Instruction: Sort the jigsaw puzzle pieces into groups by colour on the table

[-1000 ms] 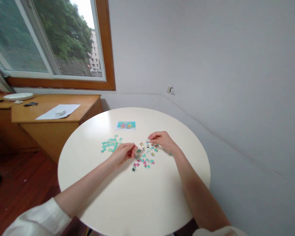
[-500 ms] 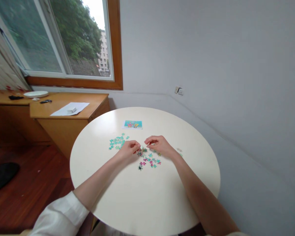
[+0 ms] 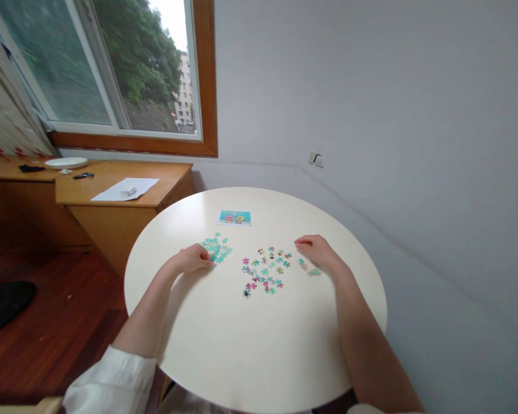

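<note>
My left hand (image 3: 194, 259) is closed, its fingertips at the lower left edge of a pile of teal jigsaw pieces (image 3: 218, 248). Anything pinched there is too small to make out. Mixed pink, yellow and teal jigsaw pieces (image 3: 265, 276) lie loosely spread in the middle of the table. To their right my right hand (image 3: 315, 248) hovers low or rests with its fingers pressed together; what they hold, if anything, is hidden. Just below that hand lie a few pale and teal pieces (image 3: 311, 269), partly covered by the wrist.
A small picture card (image 3: 234, 217) with cartoon figures lies toward the far side of the round white table (image 3: 250, 351). At the left, a wooden desk (image 3: 112, 221) bears paper with a small white box, and a white plate (image 3: 67, 163). A wall stands close on the right.
My hands have moved apart from above the middle pieces, the left one to the teal pile and the right one to the right. More of the middle pieces now show.
</note>
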### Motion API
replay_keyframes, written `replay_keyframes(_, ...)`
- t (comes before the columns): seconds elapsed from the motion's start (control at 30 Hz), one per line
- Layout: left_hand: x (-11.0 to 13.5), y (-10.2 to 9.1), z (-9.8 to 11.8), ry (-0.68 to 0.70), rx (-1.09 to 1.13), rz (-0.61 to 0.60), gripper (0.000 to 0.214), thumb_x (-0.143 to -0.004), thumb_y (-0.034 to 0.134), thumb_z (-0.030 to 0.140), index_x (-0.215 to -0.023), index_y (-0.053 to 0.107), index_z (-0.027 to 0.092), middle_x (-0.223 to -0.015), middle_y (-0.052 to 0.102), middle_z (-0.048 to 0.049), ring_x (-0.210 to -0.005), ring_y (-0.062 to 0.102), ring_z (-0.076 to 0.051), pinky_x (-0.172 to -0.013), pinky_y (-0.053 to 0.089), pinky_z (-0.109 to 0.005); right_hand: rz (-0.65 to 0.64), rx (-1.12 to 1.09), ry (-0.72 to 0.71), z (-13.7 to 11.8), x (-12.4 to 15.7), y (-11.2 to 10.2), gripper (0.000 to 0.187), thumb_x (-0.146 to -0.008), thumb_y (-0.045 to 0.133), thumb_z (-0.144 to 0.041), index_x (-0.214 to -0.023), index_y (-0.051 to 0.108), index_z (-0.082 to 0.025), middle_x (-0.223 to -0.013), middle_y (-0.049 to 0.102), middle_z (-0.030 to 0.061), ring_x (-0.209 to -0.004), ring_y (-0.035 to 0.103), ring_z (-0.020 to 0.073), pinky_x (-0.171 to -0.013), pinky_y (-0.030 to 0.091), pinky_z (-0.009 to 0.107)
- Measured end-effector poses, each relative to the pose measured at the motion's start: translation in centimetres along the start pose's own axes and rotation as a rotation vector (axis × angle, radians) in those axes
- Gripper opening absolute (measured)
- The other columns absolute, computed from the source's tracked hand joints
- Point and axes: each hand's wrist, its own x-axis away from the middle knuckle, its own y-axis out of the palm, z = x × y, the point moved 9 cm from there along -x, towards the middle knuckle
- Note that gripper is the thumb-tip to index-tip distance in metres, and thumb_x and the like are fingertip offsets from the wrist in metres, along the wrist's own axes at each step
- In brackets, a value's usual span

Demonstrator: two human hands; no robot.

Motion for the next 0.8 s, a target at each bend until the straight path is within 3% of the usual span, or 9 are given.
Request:
replay_keyframes(0.1, 0.0, -0.2, -0.1, -0.026, -0.067, 0.007, 0.035, -0.045, 0.070, 0.045, -0.039, 0.048, 0.018, -0.035, 0.039, 0.0043, -0.047, 0.040, -0.013, -0.052, 0.025, -0.025, 0.012, 0.036, 0.035, 1.1, 0.2, -1.0, 0.023, -0.067, 0.055, -0.025, -0.077, 0.071, -0.012, -0.068, 0.067, 0.0062, -0.061, 0.056, 0.0152, -0.056, 0.041, 0.025)
replay_keyframes(0.3, 0.1, -0.1, 0.0, -0.087, -0.367, 0.013, 0.025, -0.058, 0.062, 0.038, -0.048, 0.052, 0.018, -0.048, 0.053, 0.0015, -0.055, 0.049, -0.017, -0.066, 0.027, -0.030, 0.021, 0.079, 0.082, 2.6, 0.7, -2.2, 0.020, -0.066, 0.056, -0.024, -0.074, 0.070, -0.011, -0.068, 0.066, 0.0063, -0.061, 0.054, 0.0137, -0.056, 0.040, 0.023)
replay_keyframes(0.4, 0.2, -0.4, 0.1, -0.105, -0.440, 0.050, 0.025, -0.061, 0.062, 0.038, -0.050, 0.051, 0.018, -0.052, 0.056, -0.0001, -0.059, 0.052, -0.020, -0.071, 0.028, -0.033, -0.058, 0.017, 0.091, 2.8, 1.0, -1.7, 0.020, -0.062, 0.060, -0.023, -0.075, 0.068, -0.011, -0.063, 0.063, 0.0042, -0.056, 0.051, 0.0112, -0.053, 0.038, 0.022)
replay_keyframes(0.57, 0.4, -0.9, 0.2, -0.133, -0.469, 0.098, 0.027, -0.057, 0.065, 0.038, -0.049, 0.049, 0.017, -0.050, 0.055, -0.0003, -0.059, 0.052, -0.020, -0.070, 0.028, -0.032, -0.294, -0.096, 0.029, 1.6, 1.8, 0.4, 0.025, -0.052, 0.068, -0.026, -0.072, 0.064, -0.011, -0.052, 0.051, -0.0033, -0.047, 0.043, 0.0075, -0.045, 0.031, 0.021)
replay_keyframes(0.7, 0.3, -1.0, 0.6, -0.110, -0.418, 0.107, 0.029, -0.057, 0.064, 0.041, -0.049, 0.049, 0.017, -0.050, 0.056, 0.0001, -0.056, 0.050, -0.018, -0.065, 0.028, -0.030, -0.369, -0.041, 0.025, 1.5, 1.9, 1.1, 0.025, -0.045, 0.071, -0.022, -0.067, 0.063, -0.013, -0.051, 0.050, -0.0047, -0.047, 0.042, 0.0069, -0.045, 0.031, 0.020)
replay_keyframes(0.8, 0.3, -1.9, 0.9, -0.090, -0.342, 0.214, 0.032, -0.062, 0.058, 0.046, -0.050, 0.050, 0.017, -0.048, 0.055, 0.0007, -0.054, 0.048, -0.016, -0.061, 0.026, -0.027, -0.414, -0.034, 0.054, 1.8, 2.0, 1.6, 0.023, -0.044, 0.071, -0.021, -0.064, 0.062, -0.014, -0.048, 0.050, -0.0049, -0.047, 0.043, 0.0070, -0.045, 0.032, 0.021)
